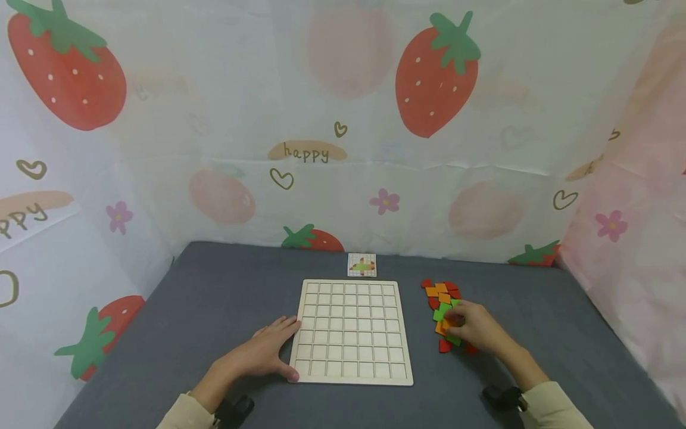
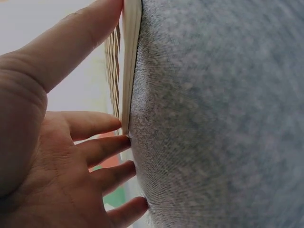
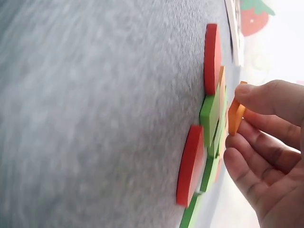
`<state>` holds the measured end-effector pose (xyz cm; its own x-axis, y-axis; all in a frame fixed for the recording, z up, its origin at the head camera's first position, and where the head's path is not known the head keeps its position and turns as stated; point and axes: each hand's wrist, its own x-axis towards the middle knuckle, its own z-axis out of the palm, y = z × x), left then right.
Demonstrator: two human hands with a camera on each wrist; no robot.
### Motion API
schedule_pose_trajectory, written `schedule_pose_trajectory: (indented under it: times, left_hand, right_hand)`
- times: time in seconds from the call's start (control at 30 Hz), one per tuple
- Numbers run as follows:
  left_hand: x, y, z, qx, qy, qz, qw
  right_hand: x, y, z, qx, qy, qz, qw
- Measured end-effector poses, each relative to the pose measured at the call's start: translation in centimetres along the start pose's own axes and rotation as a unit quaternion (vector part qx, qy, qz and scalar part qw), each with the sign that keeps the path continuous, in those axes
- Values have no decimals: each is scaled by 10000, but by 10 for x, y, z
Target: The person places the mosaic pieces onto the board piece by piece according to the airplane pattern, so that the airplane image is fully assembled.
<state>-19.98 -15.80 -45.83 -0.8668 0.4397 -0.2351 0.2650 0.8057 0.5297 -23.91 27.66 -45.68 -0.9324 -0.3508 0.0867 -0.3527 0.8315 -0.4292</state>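
A pale wooden grid board [image 1: 351,330] lies flat on the grey cloth, its cells empty. My left hand [image 1: 280,351] rests on the cloth against the board's left edge [image 2: 131,57]. Its straight fingers [image 2: 95,124] and thumb touch the rim. To the right of the board lies a pile of red, orange and green flat tiles [image 1: 442,304]. My right hand [image 1: 457,323] is over the near part of that pile. Its thumb and fingers [image 3: 266,97] pinch one orange tile [image 3: 234,114], tilted up off the green tile [image 3: 209,114] beneath.
A small picture card [image 1: 361,265] with a coloured pattern lies just behind the board. Red tiles [image 3: 190,164] sit at the pile's edges. Strawberry-print sheets [image 1: 343,149] wall in the table at the back and on both sides.
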Motion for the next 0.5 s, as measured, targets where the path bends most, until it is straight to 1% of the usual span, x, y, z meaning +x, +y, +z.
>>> schedule_pose_trajectory:
  times: [0.2, 0.4, 0.5]
  left_hand:
    - [-1, -1, 0, -56, -13, 53, 10000]
    - [0, -2, 1, 12, 28, 54, 10000]
    - [0, -1, 1, 54, 47, 34, 10000]
  right_hand:
    - [4, -8, 5, 33, 114, -170, 9998]
    - [12, -17, 11, 134, 65, -95, 9998]
    - [16, -20, 15, 148, 87, -142, 9998]
